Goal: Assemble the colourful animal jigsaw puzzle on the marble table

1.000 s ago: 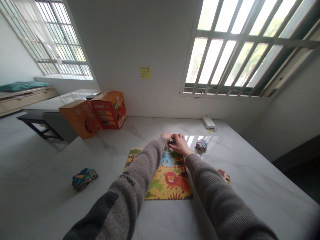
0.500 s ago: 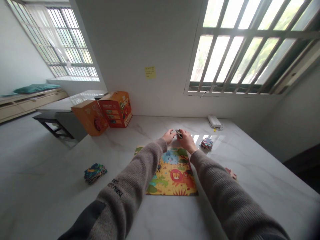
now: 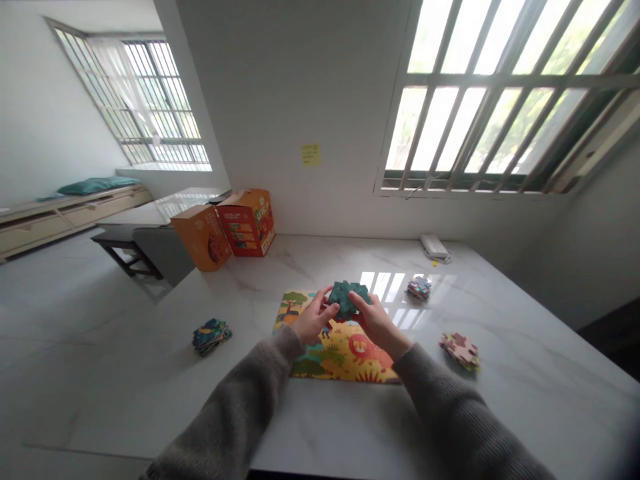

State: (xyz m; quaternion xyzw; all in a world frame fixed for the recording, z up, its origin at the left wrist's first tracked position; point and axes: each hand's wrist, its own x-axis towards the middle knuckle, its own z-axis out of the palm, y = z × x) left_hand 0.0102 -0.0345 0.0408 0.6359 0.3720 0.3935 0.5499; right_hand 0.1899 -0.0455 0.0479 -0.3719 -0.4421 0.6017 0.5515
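Observation:
Both my hands hold a stack of dark green puzzle pieces (image 3: pixel 345 297) above an assembled jungle puzzle (image 3: pixel 330 357). My left hand (image 3: pixel 316 317) grips the stack's left side, and my right hand (image 3: pixel 373 319) grips its right side with the thumb on top. The puzzle shows a red lion, trees and yellow ground; its upper middle is hidden behind my hands. Left of it lies a stack of blue-green pieces (image 3: pixel 211 336). To the right are a stack of pinkish pieces (image 3: pixel 461 350) and, farther back, a stack of light multicoloured pieces (image 3: pixel 419 287).
Two orange boxes, one plain-sided (image 3: pixel 203 237) and one with pictures (image 3: pixel 249 222), stand at the back left of the white marble table (image 3: pixel 310 427). A white power strip (image 3: pixel 435 247) lies at the back right by the wall. A yellow note (image 3: pixel 311 155) is on the wall.
My hands have come back toward me from beyond the puzzle's far edge, bringing the stack, whose green faces now show. The camera view has shifted slightly.

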